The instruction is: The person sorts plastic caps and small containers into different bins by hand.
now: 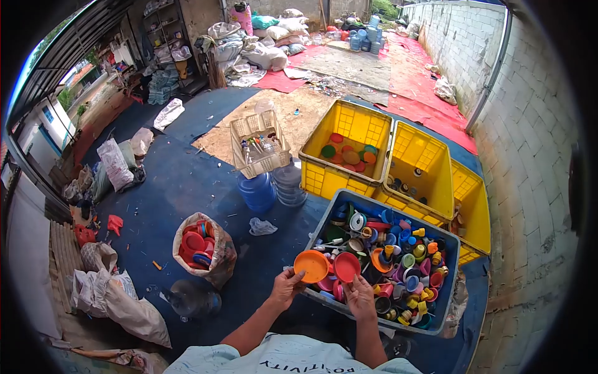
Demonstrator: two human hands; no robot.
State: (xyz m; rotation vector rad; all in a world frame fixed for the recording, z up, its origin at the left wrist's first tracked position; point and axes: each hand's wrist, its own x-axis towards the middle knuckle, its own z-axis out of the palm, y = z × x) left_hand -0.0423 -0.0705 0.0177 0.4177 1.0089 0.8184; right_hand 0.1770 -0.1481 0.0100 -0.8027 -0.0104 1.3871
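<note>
An orange round plastic lid (311, 267) is pinched at its edge by my left hand (286, 288). Beside it, my right hand (360, 298) grips a red round plastic lid (347, 266) from below. Both lids are held over the near-left edge of a large grey-blue tub (453, 274). Mixed plastic caps and lids (408, 262) of many colours fill this tub. To the left of my hands stands an open sack (225, 257) with red lids (194, 241) and a few blue ones inside.
Behind the tub stand yellow crates (339, 181) with some caps inside. A cream basket (249, 167) rests on large water bottles (256, 191). A clear bottle (193, 298) and stuffed sacks (128, 305) lie at left. A block wall (529, 156) runs along the right.
</note>
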